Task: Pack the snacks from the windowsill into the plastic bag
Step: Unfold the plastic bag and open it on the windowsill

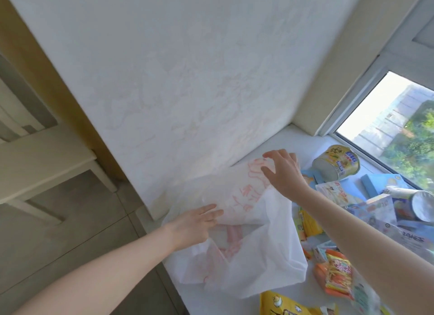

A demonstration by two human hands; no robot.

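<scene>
Seemingly "BIG" on noodle cup.

Cup: the word "BIG" stood in white letters on a blue patch of the label; the smaller print beside it was too fine to read.
Bag: red characters ran across the white plastic, too faint and creased to make out.
Orange pack: pink characters were printed on it, but I could not read them.
</scene>
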